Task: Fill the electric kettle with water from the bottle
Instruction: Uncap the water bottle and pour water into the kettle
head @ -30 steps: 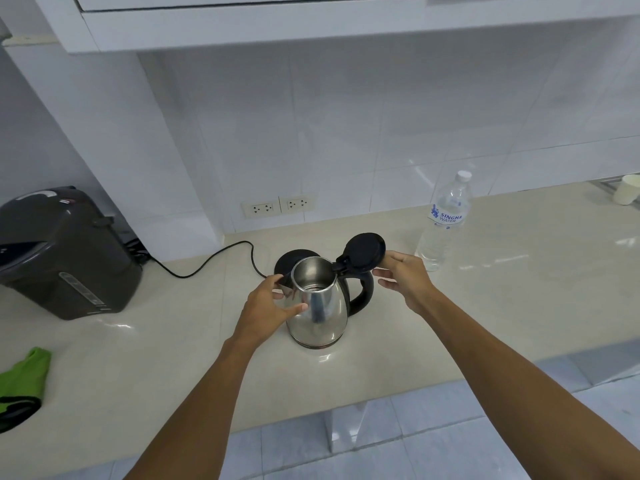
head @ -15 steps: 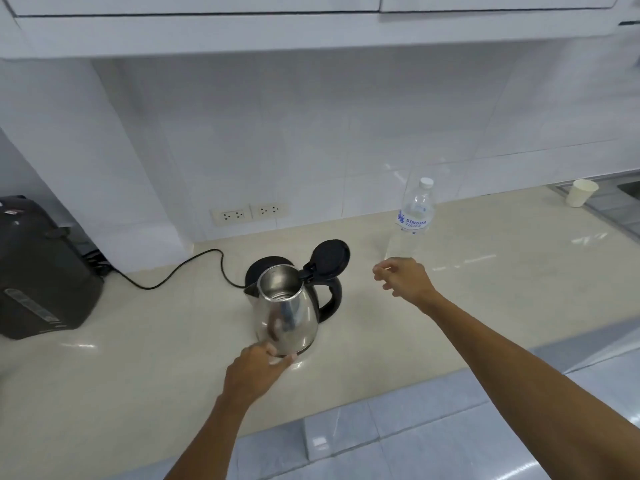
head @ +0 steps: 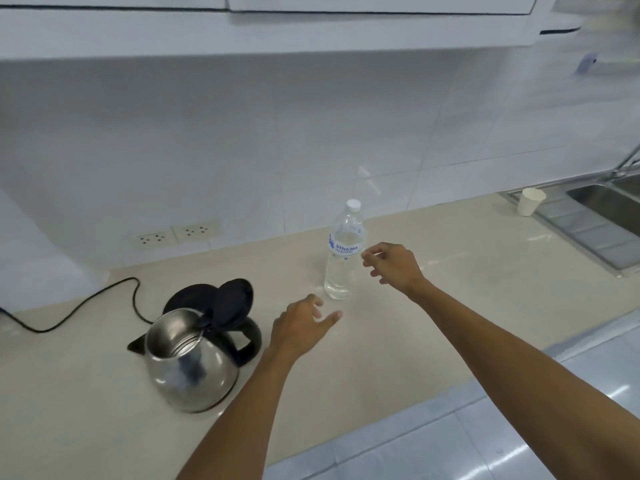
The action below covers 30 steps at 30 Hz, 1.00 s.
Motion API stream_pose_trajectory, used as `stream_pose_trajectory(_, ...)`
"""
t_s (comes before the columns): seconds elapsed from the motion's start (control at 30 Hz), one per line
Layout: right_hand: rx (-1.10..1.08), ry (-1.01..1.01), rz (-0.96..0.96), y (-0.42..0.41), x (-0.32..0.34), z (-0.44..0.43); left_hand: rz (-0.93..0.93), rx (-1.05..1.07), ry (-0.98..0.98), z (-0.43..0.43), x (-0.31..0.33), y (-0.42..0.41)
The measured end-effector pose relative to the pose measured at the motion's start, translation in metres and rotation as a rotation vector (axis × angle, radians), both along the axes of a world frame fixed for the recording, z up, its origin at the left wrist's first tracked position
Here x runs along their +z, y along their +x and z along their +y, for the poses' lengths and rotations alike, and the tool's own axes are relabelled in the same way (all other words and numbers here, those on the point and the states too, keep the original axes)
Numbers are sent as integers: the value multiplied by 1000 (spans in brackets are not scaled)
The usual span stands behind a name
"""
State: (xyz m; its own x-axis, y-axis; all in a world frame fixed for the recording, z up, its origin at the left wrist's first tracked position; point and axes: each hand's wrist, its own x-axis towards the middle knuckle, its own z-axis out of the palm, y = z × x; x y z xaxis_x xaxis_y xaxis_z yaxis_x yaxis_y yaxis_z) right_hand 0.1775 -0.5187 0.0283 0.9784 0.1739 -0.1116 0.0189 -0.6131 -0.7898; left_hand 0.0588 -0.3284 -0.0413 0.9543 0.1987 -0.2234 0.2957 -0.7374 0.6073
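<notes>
A steel electric kettle [head: 188, 365] with a black handle stands on the beige counter [head: 433, 323], its black lid [head: 231, 301] flipped up and the inside visible. A clear water bottle [head: 343, 252] with a white cap and blue label stands upright farther back to the right, cap on. My right hand [head: 393, 265] hovers just right of the bottle, fingers apart, a small gap from it. My left hand [head: 301, 325] is open between kettle and bottle, holding nothing, just below the bottle's base.
The black kettle base and its cord [head: 86, 308] lie behind the kettle, leading left. Wall sockets [head: 176, 233] sit above the counter. A paper cup [head: 530, 201] and a steel sink [head: 609, 202] are at the far right. Cabinets hang overhead.
My left hand let go of the kettle and moved right toward the bottle. My right hand left the lid and reached the bottle's side. The view swung right.
</notes>
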Motion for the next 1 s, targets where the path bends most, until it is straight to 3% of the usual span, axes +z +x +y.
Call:
stream_pose_trajectory(0.37, 75, 40, -197, 90, 22, 1, -126, 170, -53, -21, 7, 138)
stream_pose_trajectory(0.53, 153, -54, -319, 101, 34, 23, -178, 197, -217, -26, -12, 170)
stream_pose_trajectory(0.8, 241, -361, -550, 107, 35, 38, -253, 253, -518, -31, -27, 175)
stream_pose_trajectory(1.0, 450, -426, -618, 86, 46, 29, -296, 170, -543, -31, -18, 148)
